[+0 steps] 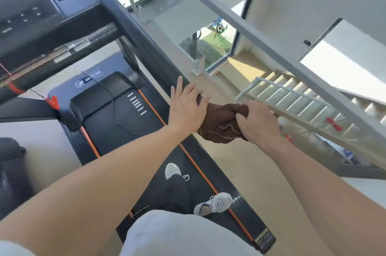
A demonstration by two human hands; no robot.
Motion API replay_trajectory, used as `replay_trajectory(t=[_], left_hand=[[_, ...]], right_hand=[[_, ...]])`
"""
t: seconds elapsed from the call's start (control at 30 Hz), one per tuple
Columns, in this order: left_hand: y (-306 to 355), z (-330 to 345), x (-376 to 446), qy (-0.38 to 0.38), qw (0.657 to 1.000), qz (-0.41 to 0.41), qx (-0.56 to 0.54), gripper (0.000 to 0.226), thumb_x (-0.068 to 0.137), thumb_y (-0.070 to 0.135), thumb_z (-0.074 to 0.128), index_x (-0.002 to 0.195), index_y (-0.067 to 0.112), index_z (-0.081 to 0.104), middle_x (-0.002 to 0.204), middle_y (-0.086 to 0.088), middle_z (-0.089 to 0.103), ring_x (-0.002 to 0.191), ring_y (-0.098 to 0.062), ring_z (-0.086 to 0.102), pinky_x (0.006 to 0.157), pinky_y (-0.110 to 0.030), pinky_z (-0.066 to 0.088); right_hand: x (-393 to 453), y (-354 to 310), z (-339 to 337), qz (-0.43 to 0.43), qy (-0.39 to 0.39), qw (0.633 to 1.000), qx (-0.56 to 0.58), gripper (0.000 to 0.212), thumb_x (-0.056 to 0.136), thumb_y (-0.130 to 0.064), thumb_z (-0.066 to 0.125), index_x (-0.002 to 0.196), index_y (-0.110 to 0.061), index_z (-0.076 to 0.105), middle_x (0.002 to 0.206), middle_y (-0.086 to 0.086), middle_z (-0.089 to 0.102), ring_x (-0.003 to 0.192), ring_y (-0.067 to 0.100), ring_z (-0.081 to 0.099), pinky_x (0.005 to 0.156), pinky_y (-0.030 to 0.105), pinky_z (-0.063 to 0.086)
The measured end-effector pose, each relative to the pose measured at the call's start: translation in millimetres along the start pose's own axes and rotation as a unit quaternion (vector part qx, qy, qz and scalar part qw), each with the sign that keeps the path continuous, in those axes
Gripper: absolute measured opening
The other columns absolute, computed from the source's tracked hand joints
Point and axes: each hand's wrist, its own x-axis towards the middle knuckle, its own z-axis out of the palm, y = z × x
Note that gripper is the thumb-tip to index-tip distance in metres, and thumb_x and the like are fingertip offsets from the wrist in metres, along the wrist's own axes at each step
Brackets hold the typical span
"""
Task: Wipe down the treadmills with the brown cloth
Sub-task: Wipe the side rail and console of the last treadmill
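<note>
I stand on a black treadmill (117, 118) with orange side stripes. Its right handrail (144, 47) runs down from the console toward me. My left hand (186, 107) rests on the lower end of that rail with its fingers straight. Just right of it, my right hand (258, 122) grips the brown cloth (219, 124), which is bunched around the end of the handrail and hides it. The two hands are close but apart.
The console (27, 18) sits at the upper left, with a red safety clip (53, 102) and a thin cord hanging over the belt. A glass balustrade with a grey rail (271, 47) stands to the right, above a stairwell (292, 93). My white shoes (215, 203) are on the belt.
</note>
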Motion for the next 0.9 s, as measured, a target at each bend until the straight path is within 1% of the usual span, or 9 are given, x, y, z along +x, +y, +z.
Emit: replay_trajectory(t=[0.13, 0.3, 0.37, 0.47, 0.57, 0.67, 0.73, 0.8, 0.9], left_hand=[[20, 5, 13, -0.003, 0.996, -0.035, 0.087, 0.037, 0.101, 0.044, 0.049, 0.125, 0.021, 0.066, 0.151, -0.001, 0.049, 0.157, -0.030, 0.003, 0.127, -0.045, -0.009], [38, 15, 44, -0.116, 0.968, 0.025, 0.221, 0.055, 0.096, 0.041, 0.056, 0.146, 0.017, 0.050, 0.154, -0.009, 0.047, 0.155, -0.031, 0.018, 0.128, -0.047, -0.004], [48, 19, 61, -0.153, 0.966, 0.048, 0.205, 0.061, 0.095, 0.040, 0.062, 0.149, 0.018, 0.044, 0.153, -0.009, 0.048, 0.148, -0.030, 0.031, 0.128, -0.045, 0.010], [55, 26, 89, -0.243, 0.958, 0.037, 0.146, 0.078, 0.088, 0.045, 0.075, 0.153, 0.023, 0.038, 0.153, -0.006, 0.049, 0.140, -0.029, 0.043, 0.116, -0.042, 0.033], [48, 35, 115, -0.319, 0.946, -0.002, 0.060, 0.099, 0.081, 0.039, 0.084, 0.160, 0.024, 0.026, 0.158, -0.005, 0.042, 0.141, -0.029, 0.044, 0.112, -0.039, 0.037], [38, 39, 139, -0.306, 0.951, 0.001, 0.043, 0.105, 0.080, 0.032, 0.086, 0.161, 0.025, 0.021, 0.160, -0.006, 0.040, 0.142, -0.029, 0.043, 0.115, -0.042, 0.038], [28, 43, 155, -0.299, 0.953, 0.003, 0.041, 0.088, 0.079, 0.031, 0.086, 0.153, 0.026, 0.039, 0.148, -0.005, 0.051, 0.133, -0.028, 0.050, 0.109, -0.044, 0.044], [18, 48, 167, -0.310, 0.950, 0.005, 0.048, 0.052, 0.081, 0.031, 0.082, 0.126, 0.024, 0.059, 0.118, -0.002, 0.062, 0.112, -0.028, 0.061, 0.091, -0.041, 0.052], [9, 55, 170, -0.297, 0.949, -0.024, 0.107, 0.016, 0.094, 0.033, 0.064, 0.103, 0.021, 0.057, 0.088, 0.002, 0.061, 0.083, -0.025, 0.061, 0.061, -0.031, 0.043]], right_hand=[[24, 27, -8, 0.015, 0.005, 0.999, -0.028, 0.016, 0.087, -0.033, 0.052, 0.089, -0.022, 0.063, 0.090, 0.003, 0.062, 0.088, 0.031, 0.058, 0.071, 0.038, 0.045], [57, 31, -30, -0.021, -0.025, 0.999, -0.027, 0.019, 0.085, -0.032, 0.054, 0.093, -0.024, 0.068, 0.088, -0.001, 0.065, 0.085, 0.027, 0.061, 0.068, 0.038, 0.053], [70, 33, -38, -0.051, -0.062, 0.995, -0.053, 0.019, 0.084, -0.031, 0.056, 0.097, -0.023, 0.068, 0.095, -0.001, 0.065, 0.090, 0.026, 0.061, 0.073, 0.039, 0.055], [90, 36, -43, -0.071, -0.104, 0.988, -0.086, 0.018, 0.088, -0.030, 0.059, 0.103, -0.024, 0.066, 0.102, -0.001, 0.061, 0.098, 0.025, 0.058, 0.079, 0.041, 0.053], [121, 32, -46, -0.073, -0.151, 0.985, -0.026, 0.013, 0.087, -0.027, 0.058, 0.099, -0.030, 0.062, 0.101, -0.004, 0.060, 0.093, 0.024, 0.060, 0.081, 0.045, 0.055], [158, 22, -47, -0.082, -0.224, 0.970, 0.039, 0.017, 0.088, -0.022, 0.060, 0.102, -0.029, 0.064, 0.098, -0.004, 0.065, 0.084, 0.022, 0.067, 0.079, 0.046, 0.059], [180, 14, -44, -0.102, -0.252, 0.961, 0.047, 0.017, 0.091, -0.018, 0.062, 0.106, -0.025, 0.065, 0.097, -0.002, 0.067, 0.085, 0.020, 0.068, 0.078, 0.037, 0.057], [200, 5, -38, -0.124, -0.270, 0.954, 0.047, 0.017, 0.092, -0.018, 0.063, 0.107, -0.025, 0.066, 0.097, -0.003, 0.069, 0.087, 0.016, 0.067, 0.072, 0.024, 0.053], [228, -8, -24, -0.156, -0.307, 0.938, 0.038, 0.014, 0.089, -0.021, 0.068, 0.100, -0.029, 0.068, 0.094, -0.005, 0.072, 0.087, 0.013, 0.067, 0.074, 0.031, 0.054]])
